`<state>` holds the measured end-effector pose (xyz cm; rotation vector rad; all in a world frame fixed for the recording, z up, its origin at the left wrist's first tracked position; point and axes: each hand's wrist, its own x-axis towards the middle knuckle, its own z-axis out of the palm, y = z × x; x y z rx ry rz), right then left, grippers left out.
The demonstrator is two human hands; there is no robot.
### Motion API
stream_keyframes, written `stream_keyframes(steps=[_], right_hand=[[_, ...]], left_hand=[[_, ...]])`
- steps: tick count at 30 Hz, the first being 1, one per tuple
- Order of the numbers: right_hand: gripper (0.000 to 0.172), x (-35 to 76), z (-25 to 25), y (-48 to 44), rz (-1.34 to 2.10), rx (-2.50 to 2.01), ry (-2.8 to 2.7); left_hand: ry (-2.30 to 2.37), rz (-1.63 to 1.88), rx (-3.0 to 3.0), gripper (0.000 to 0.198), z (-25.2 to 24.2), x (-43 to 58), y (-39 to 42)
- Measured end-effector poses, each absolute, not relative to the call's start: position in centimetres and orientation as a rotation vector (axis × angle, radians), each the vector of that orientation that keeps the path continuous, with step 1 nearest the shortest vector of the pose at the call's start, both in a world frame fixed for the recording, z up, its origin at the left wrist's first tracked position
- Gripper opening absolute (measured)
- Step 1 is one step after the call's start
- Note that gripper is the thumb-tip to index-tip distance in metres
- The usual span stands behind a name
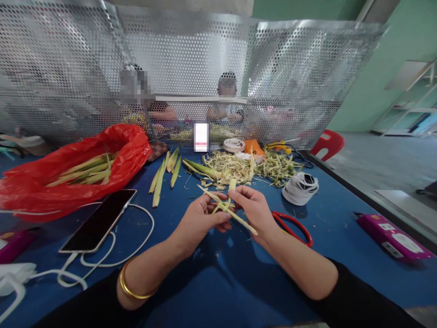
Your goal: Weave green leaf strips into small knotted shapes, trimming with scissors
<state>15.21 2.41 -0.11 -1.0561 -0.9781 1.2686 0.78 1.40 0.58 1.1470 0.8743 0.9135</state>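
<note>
Pale green leaf strips [223, 206], crossed over one another, are held above the blue table between both hands. My left hand [201, 216] pinches the crossing from the left, thumb on top. From the right, my right hand [251, 205] grips a short upright strip end between thumb and fingers. One long strip slants down to the right past my right wrist. Behind the hands lies a pile of shredded leaf strips [228, 166], with green leaf pieces [159, 182] to its left.
A red plastic bag [133, 141] of leaves, a phone [99, 221] and white cables lie left. At right are a white cord roll [300, 189], red-handled scissors [295, 228] and a purple box [392, 237]. Two people sit behind a perforated screen [191, 59].
</note>
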Motion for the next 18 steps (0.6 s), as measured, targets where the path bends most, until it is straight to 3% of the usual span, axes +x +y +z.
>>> stream_keyframes(steps=[14,18], right_hand=[[0.029,14.79,-0.09,2.22,1.335,-1.043,-0.986],[0.027,14.8,-0.22,2.3,1.207,-1.067,-1.016]], left_hand=[[0.851,0.86,1.17,0.028,0.53,0.33,1.9],[0.84,0.808,1.187,0.026,0.78,0.1,1.96]])
